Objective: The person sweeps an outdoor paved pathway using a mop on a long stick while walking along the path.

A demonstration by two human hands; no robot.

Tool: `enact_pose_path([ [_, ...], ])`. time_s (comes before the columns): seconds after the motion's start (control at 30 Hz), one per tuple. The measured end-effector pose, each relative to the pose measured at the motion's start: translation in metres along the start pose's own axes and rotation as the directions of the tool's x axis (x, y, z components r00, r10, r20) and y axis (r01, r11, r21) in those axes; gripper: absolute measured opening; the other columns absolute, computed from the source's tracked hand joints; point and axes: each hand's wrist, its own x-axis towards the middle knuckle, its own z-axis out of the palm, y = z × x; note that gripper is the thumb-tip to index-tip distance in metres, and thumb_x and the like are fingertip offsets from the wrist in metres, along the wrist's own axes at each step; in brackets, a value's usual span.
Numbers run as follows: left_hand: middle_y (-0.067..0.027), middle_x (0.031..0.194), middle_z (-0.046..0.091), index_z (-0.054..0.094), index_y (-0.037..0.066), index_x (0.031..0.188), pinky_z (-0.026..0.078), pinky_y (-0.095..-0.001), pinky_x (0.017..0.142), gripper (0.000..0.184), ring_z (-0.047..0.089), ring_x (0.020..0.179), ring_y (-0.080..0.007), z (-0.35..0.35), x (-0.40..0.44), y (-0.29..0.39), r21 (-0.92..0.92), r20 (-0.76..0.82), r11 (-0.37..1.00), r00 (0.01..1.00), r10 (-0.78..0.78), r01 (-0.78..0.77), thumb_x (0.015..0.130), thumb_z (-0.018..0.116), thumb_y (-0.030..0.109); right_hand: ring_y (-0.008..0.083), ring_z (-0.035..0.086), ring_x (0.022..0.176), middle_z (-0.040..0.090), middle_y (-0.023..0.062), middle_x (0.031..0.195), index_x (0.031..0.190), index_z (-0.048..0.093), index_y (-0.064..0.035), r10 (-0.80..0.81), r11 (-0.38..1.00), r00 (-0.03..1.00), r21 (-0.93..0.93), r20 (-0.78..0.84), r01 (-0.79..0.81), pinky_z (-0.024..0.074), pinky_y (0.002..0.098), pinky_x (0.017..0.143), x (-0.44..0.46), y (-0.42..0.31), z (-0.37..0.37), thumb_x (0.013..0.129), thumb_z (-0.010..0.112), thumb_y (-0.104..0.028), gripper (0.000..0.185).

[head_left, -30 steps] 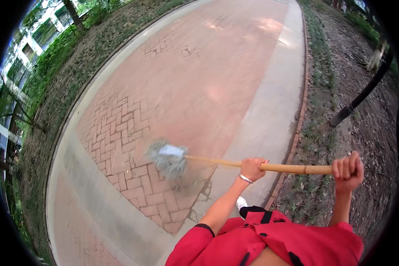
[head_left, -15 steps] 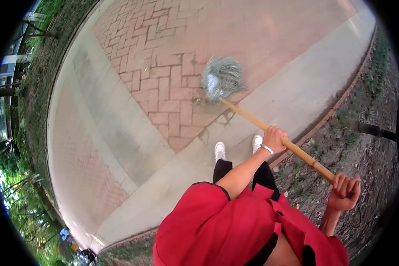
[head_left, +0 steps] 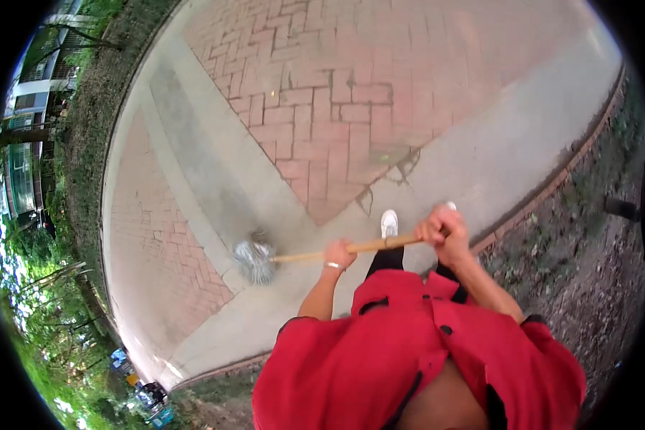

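My left hand (head_left: 339,254), with a light band at its wrist, is closed around the middle of a mop's wooden handle (head_left: 304,256). Near the handle's upper end, my right hand (head_left: 443,233) also wraps round it. The pole runs roughly sideways in front of me. At its far end, to the left, the grey stringy mop head (head_left: 256,263) is over the concrete band by the brick paving; whether it presses on the ground I cannot tell.
Brick paving (head_left: 322,136) is crossed by concrete strips (head_left: 201,143). A white shoe (head_left: 389,223) shows beneath the handle. A brick edging (head_left: 545,193) divides the path from soil on the right. Trees (head_left: 50,315) and a building stand far left.
The mop head has swung from ahead of me over to the left and nearer. Both hands have moved left, still gripping, and the handle now lies almost level across the view.
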Motion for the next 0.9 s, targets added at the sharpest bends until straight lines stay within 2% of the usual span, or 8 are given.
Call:
enact_pose_path([
  [0.2,-0.0118,0.059,0.056,0.060,0.016,0.066,0.044,-0.0435,0.054,0.009,0.056,0.061,-0.0342,-0.052,0.036,0.152,-0.233,0.086,0.901,0.915,0.394,-0.366,0.061,0.059,0.023,0.0107,0.027,0.036,0.026,-0.0057,0.040,0.061,0.033,-0.0152,-0.267,0.963,0.931,-0.043,-0.249,0.264,0.0331,0.0269,0.045,-0.068,-0.130,-0.052,0.085,0.042,-0.031,0.031],
  [0.3,-0.0113,0.060,0.056,0.060,0.015,0.067,0.044,-0.0430,0.054,0.010,0.056,0.061,-0.0336,-0.056,0.061,0.245,-0.334,0.206,0.787,0.775,0.598,-0.519,0.060,0.060,0.021,0.0057,0.023,0.034,0.026,-0.0082,0.040,0.064,0.035,-0.0153,-0.519,0.854,0.854,-0.058,-0.043,0.516,0.0307,0.0234,0.041,-0.129,-0.218,-0.082,0.088,0.043,-0.028,0.028],
  [0.5,-0.0079,0.062,0.058,0.058,0.014,0.060,0.044,-0.0420,0.053,0.008,0.058,0.060,-0.0288,-0.058,0.061,0.455,-0.419,-0.123,0.417,0.506,0.854,-0.807,0.064,0.059,0.021,0.0081,0.035,0.047,0.034,-0.0023,0.047,0.068,0.040,-0.0136,-0.782,0.597,0.618,-0.382,-0.083,0.705,0.0358,0.0224,0.056,-0.269,-0.337,-0.110,0.090,0.040,-0.023,0.024],
  [0.6,-0.0092,0.060,0.058,0.057,0.012,0.056,0.045,-0.0418,0.054,0.010,0.059,0.060,-0.0292,-0.041,0.070,0.528,-0.444,0.011,0.487,0.539,0.842,-0.752,0.062,0.060,0.020,0.0118,0.037,0.051,0.035,0.0013,0.050,0.069,0.040,-0.0124,-0.814,0.568,0.549,-0.461,-0.191,0.682,0.0367,0.0260,0.063,-0.272,-0.358,-0.084,0.091,0.036,-0.023,0.024],
  [0.67,-0.0110,0.058,0.058,0.058,0.009,0.054,0.046,-0.0414,0.055,0.013,0.059,0.062,-0.0304,-0.018,0.085,0.556,-0.443,-0.101,0.444,0.535,0.839,-0.779,0.058,0.063,0.020,0.0143,0.039,0.053,0.036,0.0037,0.052,0.070,0.040,-0.0117,-0.825,0.544,0.304,-0.526,-0.476,0.654,0.0372,0.0284,0.068,-0.235,-0.348,-0.055,0.092,0.033,-0.023,0.025],
  [0.73,-0.0114,0.058,0.057,0.058,0.009,0.055,0.047,-0.0412,0.056,0.013,0.059,0.062,-0.0309,0.010,0.106,0.555,-0.455,-0.068,0.452,0.536,0.842,-0.767,0.056,0.064,0.021,0.0152,0.036,0.052,0.033,0.0028,0.052,0.068,0.038,-0.0121,-0.668,0.545,-0.260,-0.696,-0.698,0.468,0.0368,0.0291,0.067,-0.213,-0.326,-0.055,0.092,0.032,-0.023,0.026],
  [0.8,-0.0119,0.058,0.057,0.059,0.008,0.055,0.047,-0.0411,0.057,0.014,0.059,0.061,-0.0313,0.036,0.104,0.533,-0.473,-0.029,0.458,0.533,0.845,-0.753,0.054,0.065,0.021,0.0149,0.032,0.051,0.030,0.0008,0.052,0.066,0.033,-0.0127,-0.713,0.651,0.690,-0.483,-0.124,0.586,0.0362,0.0288,0.067,-0.240,-0.311,-0.118,0.091,0.031,-0.021,0.027],
  [0.9,-0.0113,0.057,0.057,0.060,0.011,0.055,0.046,-0.0417,0.057,0.013,0.058,0.061,-0.0321,0.038,0.071,0.470,-0.501,-0.004,0.577,0.669,0.743,-0.645,0.053,0.066,0.022,0.0103,0.026,0.046,0.025,-0.0023,0.051,0.066,0.031,-0.0137,-0.695,0.682,0.694,-0.474,-0.186,0.557,0.0337,0.0242,0.059,-0.222,-0.297,-0.113,0.091,0.033,-0.021,0.027],
])
